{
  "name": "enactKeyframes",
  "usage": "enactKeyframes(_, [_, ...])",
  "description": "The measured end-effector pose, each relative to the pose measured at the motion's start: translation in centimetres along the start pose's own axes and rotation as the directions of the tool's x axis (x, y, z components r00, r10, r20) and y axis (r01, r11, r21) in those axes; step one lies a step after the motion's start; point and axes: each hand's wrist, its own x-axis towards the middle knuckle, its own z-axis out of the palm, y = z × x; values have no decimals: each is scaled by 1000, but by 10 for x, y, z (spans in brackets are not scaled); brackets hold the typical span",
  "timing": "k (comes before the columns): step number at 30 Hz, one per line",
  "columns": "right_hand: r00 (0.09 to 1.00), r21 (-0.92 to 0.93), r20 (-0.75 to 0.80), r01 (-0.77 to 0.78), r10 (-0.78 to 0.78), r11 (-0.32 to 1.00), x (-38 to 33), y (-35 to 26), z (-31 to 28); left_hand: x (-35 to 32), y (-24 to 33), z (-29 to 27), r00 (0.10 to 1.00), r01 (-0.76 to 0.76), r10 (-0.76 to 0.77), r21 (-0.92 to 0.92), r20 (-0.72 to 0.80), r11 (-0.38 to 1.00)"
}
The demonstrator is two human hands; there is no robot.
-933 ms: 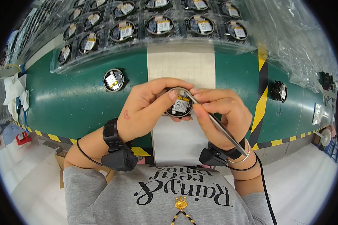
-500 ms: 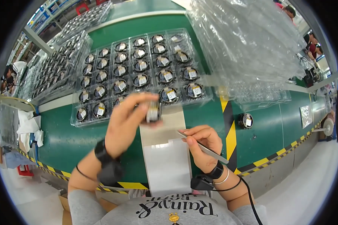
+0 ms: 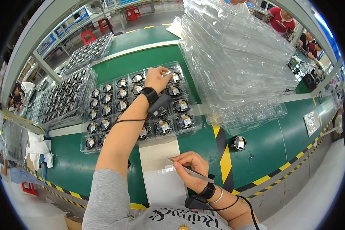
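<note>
My left hand (image 3: 158, 79) reaches over a clear plastic tray (image 3: 89, 147) filled with rows of round black parts bearing white labels. Its bent fingers are at the far right corner, closed against the rim of one such round black part (image 3: 175, 78); the fingertips are partly hidden. Nearer to me, my right hand (image 3: 192, 168) pinches metal tweezers (image 3: 195, 174), their tip pointing left over a whitish sheet (image 3: 159, 188) at the table's front. Off to the right, a single round black part (image 3: 239, 143) sits alone on the green tabletop (image 3: 264, 132).
Tall stacked clear plastic trays (image 3: 237, 53) rise at the back right. More filled trays (image 3: 65, 96) stand at the left. Yellow-black tape (image 3: 225, 161) crosses the table; a small clear bag (image 3: 311, 122) lies far right. Other people work at the back right.
My left hand has moved away from me, carrying a round black part from above the tray's near edge to its far right corner. My right hand keeps the tweezers. The view has tilted up.
</note>
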Motion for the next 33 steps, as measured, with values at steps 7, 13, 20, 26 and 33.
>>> enactKeyframes(7, [993,-9,107,-49,50,999,-4,-6,-2,-39,8,-16,961,-244,232,72,150,967])
enactKeyframes(13, [993,-68,119,2,6,998,-2,6,3,-51,12,-9,945,-328,325,159,49,931])
enactKeyframes(20, [993,-100,114,-7,19,995,-4,10,-6,-97,24,-140,912,-373,363,24,190,927])
enactKeyframes(26, [979,-123,203,11,15,992,-9,11,1,-256,-5,-192,823,-300,250,18,511,954])
enactKeyframes(33, [979,-152,204,13,18,988,-14,15,2,-291,-28,-173,920,-262,187,186,345,947])
